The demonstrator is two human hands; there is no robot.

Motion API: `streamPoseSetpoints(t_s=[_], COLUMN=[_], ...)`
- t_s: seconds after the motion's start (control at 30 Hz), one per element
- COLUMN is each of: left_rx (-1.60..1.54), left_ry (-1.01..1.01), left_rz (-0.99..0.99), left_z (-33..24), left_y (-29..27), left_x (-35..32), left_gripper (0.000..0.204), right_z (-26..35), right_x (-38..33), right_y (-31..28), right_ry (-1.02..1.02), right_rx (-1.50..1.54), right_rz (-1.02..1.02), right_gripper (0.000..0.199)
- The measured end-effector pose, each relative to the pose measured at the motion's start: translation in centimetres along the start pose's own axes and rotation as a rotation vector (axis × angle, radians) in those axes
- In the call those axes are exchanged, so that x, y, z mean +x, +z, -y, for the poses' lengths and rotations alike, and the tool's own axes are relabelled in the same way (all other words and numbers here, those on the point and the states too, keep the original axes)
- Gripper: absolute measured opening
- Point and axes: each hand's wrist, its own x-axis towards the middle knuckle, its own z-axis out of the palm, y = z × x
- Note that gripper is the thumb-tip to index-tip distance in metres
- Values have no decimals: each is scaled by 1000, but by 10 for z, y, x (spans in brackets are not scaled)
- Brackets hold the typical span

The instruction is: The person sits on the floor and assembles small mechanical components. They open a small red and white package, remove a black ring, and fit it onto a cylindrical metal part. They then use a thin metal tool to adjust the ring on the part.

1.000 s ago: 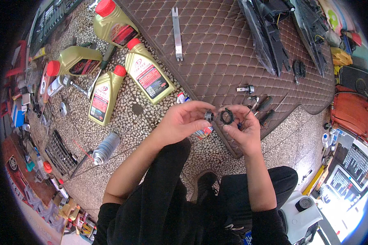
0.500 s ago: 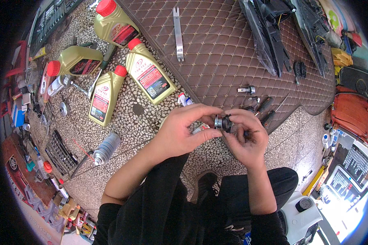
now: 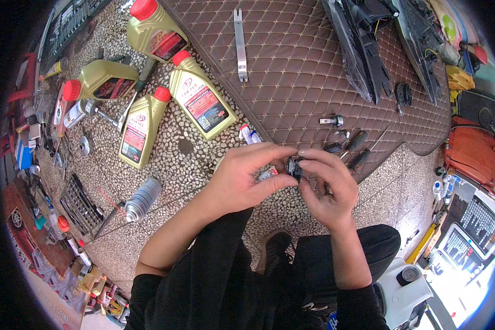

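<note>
Between my two hands is a small dark round part with a metallic ring (image 3: 295, 167); the fingers hide much of it, so its exact kind is unclear. My left hand (image 3: 245, 179) pinches it from the left with thumb and fingertips. From the right, the thumb and fingers of my right hand (image 3: 333, 190) close on it too. Just beyond my right hand, on the brown quilted mat (image 3: 291, 93), lie a small LED headlight bulb (image 3: 331, 120) and a screwdriver with a dark handle (image 3: 358, 142). Another dark handle (image 3: 361, 160) is beside my right fingers.
Gold bottles with red caps, one of them an upright-looking bottle (image 3: 201, 99), stand or lie at left. Nearer is a spray can (image 3: 144, 199). A metal pry bar (image 3: 240, 47) and a headlight assembly (image 3: 357, 52) rest on the mat. A white stool-like object (image 3: 404, 297) is at lower right.
The round part has turned between my fingers, showing less of its shiny ring. My right fingers have shifted around it and uncurled slightly; my left hand stays nearly still.
</note>
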Motion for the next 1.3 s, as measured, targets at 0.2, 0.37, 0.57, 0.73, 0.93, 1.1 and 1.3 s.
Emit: streamPoseSetpoints(t_s=[0.2,0.37,0.57,0.73,0.93,1.1,1.3], left_rx=[35,72,-4,-142,-83,-52,-86], left_ry=[12,43,42,-44,7,47,46], left_rz=[-9,-24,-3,48,66,58,25], left_z=[-6,-7,-2,0,-1,-5,-10], left_y=[0,1,0,-2,-5,-6,-3], left_x=[-1,0,0,-2,-1,0,-1], left_gripper=[45,44,46,45,45,44,45], right_z=[1,2,6,10,12,14,22], right_x=[0,1,3,5,7,7,4], right_y=[1,0,-2,-4,-5,-5,-6], right_ry=[32,36,20,11,10,44,164], right_rx=[26,30,-3,15,10,42,98], right_rz=[-17,-10,8,19,25,16,8], right_gripper=[40,42,44,44,44,43,42])
